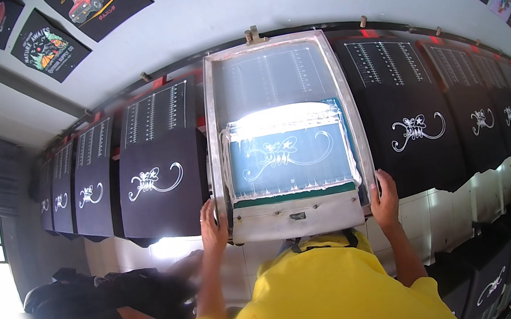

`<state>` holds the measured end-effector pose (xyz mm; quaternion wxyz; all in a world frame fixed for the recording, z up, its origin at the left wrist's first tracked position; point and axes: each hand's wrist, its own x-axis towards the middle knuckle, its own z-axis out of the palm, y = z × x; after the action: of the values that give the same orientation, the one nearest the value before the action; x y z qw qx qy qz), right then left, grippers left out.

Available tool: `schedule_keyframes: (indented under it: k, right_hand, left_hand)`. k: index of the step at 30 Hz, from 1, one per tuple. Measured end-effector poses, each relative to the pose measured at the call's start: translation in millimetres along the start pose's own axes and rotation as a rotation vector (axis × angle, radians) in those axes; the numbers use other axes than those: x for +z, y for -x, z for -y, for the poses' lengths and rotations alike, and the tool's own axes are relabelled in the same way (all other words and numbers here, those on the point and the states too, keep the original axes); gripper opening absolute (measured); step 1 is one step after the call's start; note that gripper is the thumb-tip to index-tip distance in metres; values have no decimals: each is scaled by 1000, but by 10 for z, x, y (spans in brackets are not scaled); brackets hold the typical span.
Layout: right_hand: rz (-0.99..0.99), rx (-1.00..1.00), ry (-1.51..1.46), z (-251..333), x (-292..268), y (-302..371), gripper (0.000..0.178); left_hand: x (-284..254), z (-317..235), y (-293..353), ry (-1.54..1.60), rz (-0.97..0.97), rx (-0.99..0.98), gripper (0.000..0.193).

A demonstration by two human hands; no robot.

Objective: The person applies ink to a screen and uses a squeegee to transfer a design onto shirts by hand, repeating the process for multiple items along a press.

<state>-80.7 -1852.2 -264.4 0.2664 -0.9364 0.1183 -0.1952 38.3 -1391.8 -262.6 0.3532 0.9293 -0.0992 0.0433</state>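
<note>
A screen printing frame [354, 119] with pale edges lies in front of me over the row of shirts. Its mesh has a blue-green area [288, 161] showing a curled line design, with thick white ink [228, 163] around its borders. A bright white band [282, 118] crosses the mesh at the far side of the design; glare hides its details. My left hand [214, 225] holds the near left side of the frame, and my right hand [384, 199] holds the near right side. Between them, a pale bolted panel [296, 219] forms the near end.
Black shirts with white curled prints lie on boards to the left [157, 183] and right [412, 137]. A rail [342, 33] with pegs runs behind them. At lower left a person in dark clothes [100, 305] bends close by. More printed shirts [491, 276] lie at lower right.
</note>
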Motion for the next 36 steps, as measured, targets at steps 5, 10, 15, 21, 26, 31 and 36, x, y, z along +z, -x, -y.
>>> schedule_keyframes:
  k: [5,10,15,21,26,31,36]
  right_hand:
    - [120,402,-274,-139,115,-34,31]
    - [12,446,-374,-410,401,-44,27]
    - [-44,451,-338,-271,457,-117,24]
    - [-38,436,-309,-260,467,-230,23]
    - [-71,449,-270,-396,528,-281,23]
    - [-37,570,-389,-450,582,-343,25]
    - [-109,525,-497,-429,647,-430,25]
  left_hand:
    - [167,362,-136,-112,-36,-266,27]
    - [87,245,-282,-108,30,-374,34]
    - [-23,401,-290,52,104,-520,43]
    - [-14,390,-337,463,103,-683,45]
    - [-2,358,-338,490,98,-703,41]
    - [96,299,-327,656,-58,-714,37]
    - [127,157,-391,563,-213,-621,37]
